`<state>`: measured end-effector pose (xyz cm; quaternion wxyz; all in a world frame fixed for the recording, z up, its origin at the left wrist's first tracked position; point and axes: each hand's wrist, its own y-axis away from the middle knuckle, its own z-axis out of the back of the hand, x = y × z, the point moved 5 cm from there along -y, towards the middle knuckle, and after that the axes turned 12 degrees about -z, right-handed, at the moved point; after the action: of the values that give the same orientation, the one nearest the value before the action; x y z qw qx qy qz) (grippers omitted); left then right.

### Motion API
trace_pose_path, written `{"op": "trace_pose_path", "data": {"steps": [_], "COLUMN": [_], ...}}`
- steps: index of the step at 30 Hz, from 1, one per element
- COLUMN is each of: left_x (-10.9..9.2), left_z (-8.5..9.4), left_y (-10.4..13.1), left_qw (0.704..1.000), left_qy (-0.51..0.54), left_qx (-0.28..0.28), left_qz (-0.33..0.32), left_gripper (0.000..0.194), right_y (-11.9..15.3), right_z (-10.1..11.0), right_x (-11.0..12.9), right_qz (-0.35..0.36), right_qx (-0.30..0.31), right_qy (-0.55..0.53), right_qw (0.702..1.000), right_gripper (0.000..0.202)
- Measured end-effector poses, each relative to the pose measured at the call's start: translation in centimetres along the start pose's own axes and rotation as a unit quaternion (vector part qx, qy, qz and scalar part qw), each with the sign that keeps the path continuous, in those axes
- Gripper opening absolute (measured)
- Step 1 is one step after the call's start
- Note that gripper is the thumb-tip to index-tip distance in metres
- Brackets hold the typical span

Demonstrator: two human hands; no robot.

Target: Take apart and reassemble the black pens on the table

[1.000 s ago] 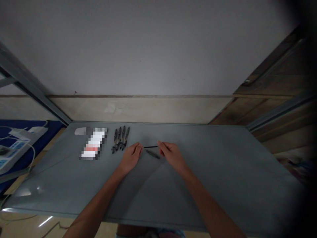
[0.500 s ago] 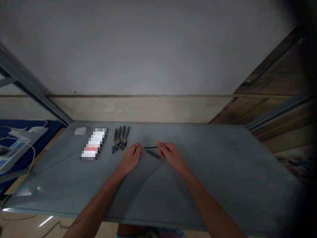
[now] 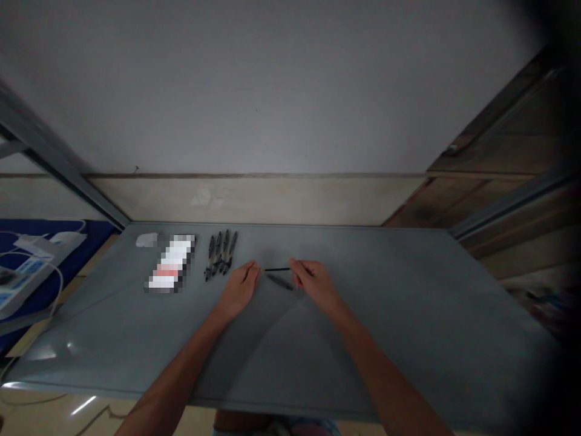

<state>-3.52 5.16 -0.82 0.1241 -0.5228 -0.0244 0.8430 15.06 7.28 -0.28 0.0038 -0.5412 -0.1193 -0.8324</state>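
Observation:
A thin black pen refill [image 3: 276, 269] stretches level between my two hands above the grey table [image 3: 408, 315]. My left hand [image 3: 242, 284] pinches its left end, where a small yellowish tip shows at the fingers. At its right end, my right hand [image 3: 313, 280] is closed on it with thumb and fingers. Just below the refill, a dark pen barrel [image 3: 280, 282] lies slanted on the table. Several black pens [image 3: 221, 254] lie side by side to the left of my left hand.
A phone with a blurred screen [image 3: 171, 264] lies left of the pens, with a small white case [image 3: 147, 240] beside it. A white power strip [image 3: 27, 272] with cables rests on a blue surface at far left. Metal posts rise at both back corners.
The hands have barely moved. A little more of the refill's yellowish tip shows at my left fingers.

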Motion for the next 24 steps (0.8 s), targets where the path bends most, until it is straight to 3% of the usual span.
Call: {"op": "trace_pose_path", "data": {"steps": [6, 11, 15, 19, 24], "left_x": [0.1, 0.0, -0.6, -1.4, -1.8], "left_z": [0.5, 0.3, 0.3, 0.3, -0.2], "left_y": [-0.2, -0.1, 0.0, 0.1, 0.4], "left_qw": [1.0, 1.0, 0.999, 0.992, 0.962], "left_qy": [-0.004, -0.005, -0.03, -0.111, -0.25], "left_qx": [-0.013, -0.007, -0.004, 0.016, 0.069], "left_qz": [-0.005, -0.012, -0.02, -0.054, -0.082], "left_gripper": [0.036, 0.035, 0.036, 0.035, 0.031], "right_y": [0.2, 0.2, 0.1, 0.1, 0.0], "right_z": [-0.6, -0.7, -0.5, -0.5, -0.1], "right_x": [0.8, 0.5, 0.6, 0.6, 0.6], "right_qz": [0.016, -0.004, -0.001, -0.01, -0.005], "right_qx": [0.036, 0.039, 0.037, 0.037, 0.004], "right_qy": [-0.051, -0.028, -0.048, -0.063, -0.073], "right_qw": [0.998, 0.999, 0.998, 0.997, 0.997], "right_gripper": [0.035, 0.044, 0.039, 0.033, 0.032]}}
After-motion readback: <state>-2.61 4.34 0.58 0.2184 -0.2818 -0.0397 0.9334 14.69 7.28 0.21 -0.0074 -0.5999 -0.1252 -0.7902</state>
